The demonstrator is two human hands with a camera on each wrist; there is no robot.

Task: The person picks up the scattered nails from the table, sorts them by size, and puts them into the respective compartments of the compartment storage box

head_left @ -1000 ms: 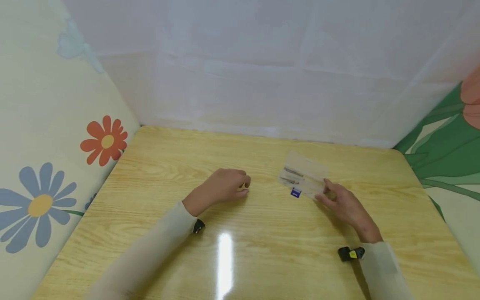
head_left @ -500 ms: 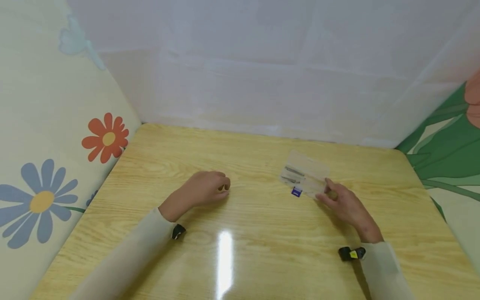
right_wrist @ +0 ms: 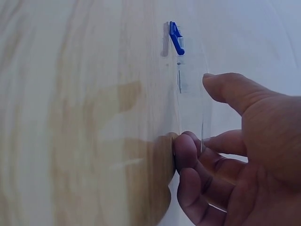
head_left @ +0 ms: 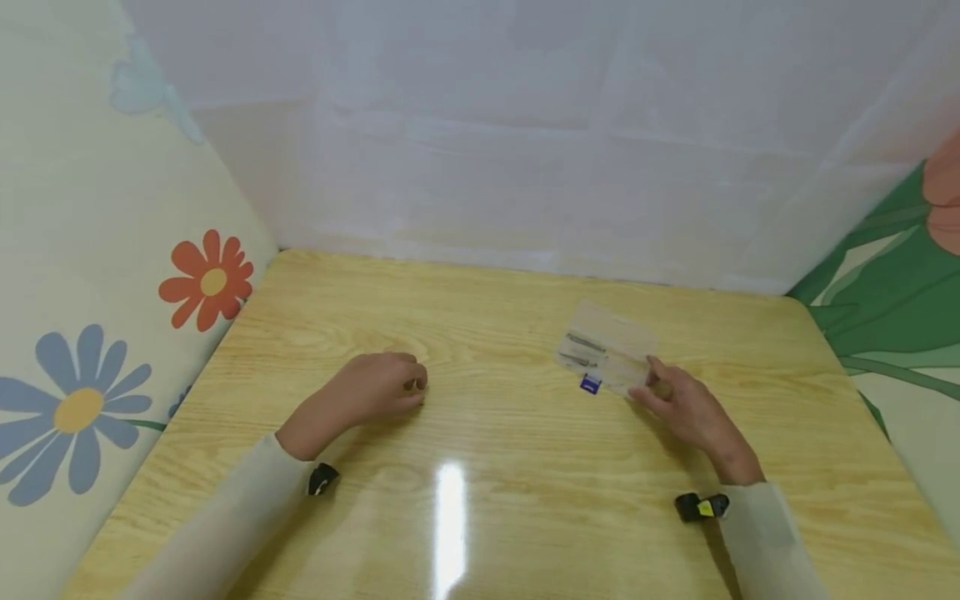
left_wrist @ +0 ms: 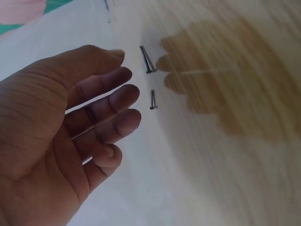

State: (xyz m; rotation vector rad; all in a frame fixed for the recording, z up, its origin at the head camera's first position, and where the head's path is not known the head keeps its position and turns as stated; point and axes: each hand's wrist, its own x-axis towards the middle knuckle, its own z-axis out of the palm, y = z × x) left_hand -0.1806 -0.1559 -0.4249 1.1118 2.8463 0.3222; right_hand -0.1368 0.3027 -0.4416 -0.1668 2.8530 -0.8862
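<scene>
My right hand (head_left: 686, 408) grips the near right edge of a flat, clear plastic box (head_left: 630, 333). A blue latch (head_left: 591, 383) sits on the box's near side. Thin dark metal pieces (head_left: 587, 343) show within its outline in the head view. From the right wrist, the fingers and thumb lie around the clear edge, the blue latch (right_wrist: 176, 38) beyond. Well to the left, my left hand (head_left: 363, 387) is low over the table, its fingers loosely curled and holding nothing. Past its fingertips, the left wrist view has two slim dark nails (left_wrist: 147, 60).
A glossy wood-grain table (head_left: 510, 483) reflects the hands and a bright light. White sheeting (head_left: 465, 167) rises behind it. Flower-printed panels stand at the left (head_left: 82, 208) and right (head_left: 892, 267). Black straps with small devices (head_left: 701, 507) are on both wrists.
My left hand has moved left and slightly toward me, away from the box, its fingers still loosely curled. My right hand and the box have stayed in place.
</scene>
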